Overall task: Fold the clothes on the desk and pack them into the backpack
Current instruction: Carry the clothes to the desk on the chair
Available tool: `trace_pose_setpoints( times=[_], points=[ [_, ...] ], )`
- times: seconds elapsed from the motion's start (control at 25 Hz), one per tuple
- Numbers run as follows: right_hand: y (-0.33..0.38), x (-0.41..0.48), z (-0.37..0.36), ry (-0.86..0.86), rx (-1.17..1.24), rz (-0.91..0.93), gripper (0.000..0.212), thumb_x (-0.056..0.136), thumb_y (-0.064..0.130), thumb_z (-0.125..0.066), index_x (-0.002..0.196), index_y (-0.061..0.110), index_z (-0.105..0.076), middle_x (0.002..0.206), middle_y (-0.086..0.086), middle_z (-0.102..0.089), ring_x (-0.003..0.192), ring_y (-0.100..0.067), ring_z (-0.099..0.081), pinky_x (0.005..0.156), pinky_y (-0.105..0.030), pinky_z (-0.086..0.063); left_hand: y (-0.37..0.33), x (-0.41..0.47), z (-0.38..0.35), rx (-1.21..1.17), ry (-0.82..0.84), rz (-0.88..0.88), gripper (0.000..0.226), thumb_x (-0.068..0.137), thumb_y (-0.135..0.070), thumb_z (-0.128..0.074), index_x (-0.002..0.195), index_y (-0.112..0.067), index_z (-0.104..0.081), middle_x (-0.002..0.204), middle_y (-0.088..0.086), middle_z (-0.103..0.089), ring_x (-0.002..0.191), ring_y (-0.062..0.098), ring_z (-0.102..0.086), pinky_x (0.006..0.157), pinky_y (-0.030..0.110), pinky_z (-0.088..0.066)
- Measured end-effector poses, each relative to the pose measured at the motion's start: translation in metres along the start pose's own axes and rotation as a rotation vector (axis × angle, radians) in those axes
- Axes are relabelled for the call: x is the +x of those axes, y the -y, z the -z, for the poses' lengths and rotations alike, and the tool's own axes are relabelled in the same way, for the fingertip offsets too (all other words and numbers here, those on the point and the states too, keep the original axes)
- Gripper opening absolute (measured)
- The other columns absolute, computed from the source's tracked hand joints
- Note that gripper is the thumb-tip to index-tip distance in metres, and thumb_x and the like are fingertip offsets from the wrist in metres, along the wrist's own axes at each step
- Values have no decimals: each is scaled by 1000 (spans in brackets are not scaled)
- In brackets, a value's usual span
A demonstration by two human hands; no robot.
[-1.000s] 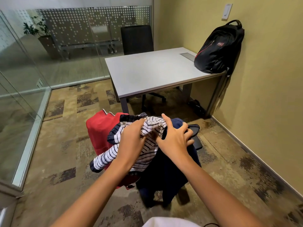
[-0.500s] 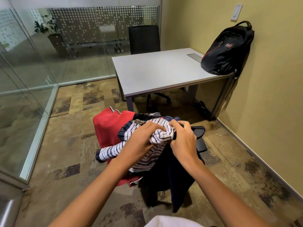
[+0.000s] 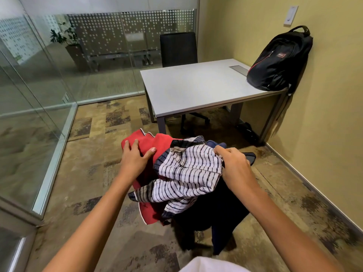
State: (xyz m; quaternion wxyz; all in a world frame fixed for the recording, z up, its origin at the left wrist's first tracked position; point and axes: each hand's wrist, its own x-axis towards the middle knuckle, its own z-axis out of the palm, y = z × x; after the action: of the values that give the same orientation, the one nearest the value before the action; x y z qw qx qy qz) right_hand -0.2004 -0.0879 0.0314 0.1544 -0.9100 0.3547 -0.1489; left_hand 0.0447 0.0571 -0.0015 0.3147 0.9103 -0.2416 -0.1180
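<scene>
A heap of clothes lies on a dark chair in front of me: a red garment (image 3: 165,142), a white top with dark stripes (image 3: 188,173) and a dark navy garment (image 3: 218,211) hanging down. My left hand (image 3: 135,158) lies on the red garment, fingers spread. My right hand (image 3: 233,165) grips the upper right edge of the striped top. The black backpack (image 3: 279,61) stands on the far right corner of the grey desk (image 3: 196,89), leaning on the yellow wall.
A black office chair (image 3: 178,49) stands behind the desk. Glass partition walls (image 3: 39,99) close the room on the left and back. The yellow wall (image 3: 324,118) runs along the right. Patterned carpet covers the floor between me and the desk.
My left hand let go of the striped top and moved left onto the red garment. My right hand kept its hold on the striped top. The view shifted a little.
</scene>
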Motion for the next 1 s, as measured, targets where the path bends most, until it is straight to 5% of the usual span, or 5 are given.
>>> trace_pose_setpoints(
  times=[0.28, 0.44, 0.68, 0.88, 1.0],
  points=[
    [15, -5, -4, -48, 59, -131, 14, 95, 13, -41, 107, 15, -48, 83, -2, -45, 74, -23, -37, 57, -32, -24, 18, -2, -9, -38, -193, -287, 47, 80, -49, -69, 117, -20, -66, 124, 1, -60, 124, 27, -41, 95, 27, -26],
    [12, -13, -2, -88, 56, -38, 15, 94, 17, -48, 106, 27, -49, 81, 1, -43, 77, -22, -39, 55, -27, -23, 5, -9, -18, -187, -360, -383, 16, 84, -34, -72, 90, -19, -72, 78, -12, -62, 75, 15, -57, 82, 46, -48],
    [10, -22, 3, -246, 101, 94, 37, 84, 7, -70, 109, 29, -56, 89, -2, -59, 82, -23, -57, 62, -37, -48, -16, -19, -10, -350, -309, -368, 15, 88, -33, -68, 83, -18, -71, 69, -1, -66, 60, 10, -54, 62, 36, -44],
    [20, -22, 23, -418, 124, 214, 48, 77, -6, -74, 111, 25, -61, 100, -4, -64, 92, -21, -62, 75, -30, -54, -86, -56, 12, -542, -196, -445, 11, 89, -34, -67, 89, -25, -73, 79, -13, -71, 70, -4, -61, 65, 17, -46],
    [29, -24, 35, -523, 83, 317, 44, 76, -6, -75, 114, 15, -65, 105, -10, -65, 96, -25, -62, 82, -24, -48, -120, -79, 21, -556, -66, -436, 20, 90, -39, -64, 95, -24, -76, 84, -14, -73, 81, -4, -66, 75, 21, -52]
  ],
)
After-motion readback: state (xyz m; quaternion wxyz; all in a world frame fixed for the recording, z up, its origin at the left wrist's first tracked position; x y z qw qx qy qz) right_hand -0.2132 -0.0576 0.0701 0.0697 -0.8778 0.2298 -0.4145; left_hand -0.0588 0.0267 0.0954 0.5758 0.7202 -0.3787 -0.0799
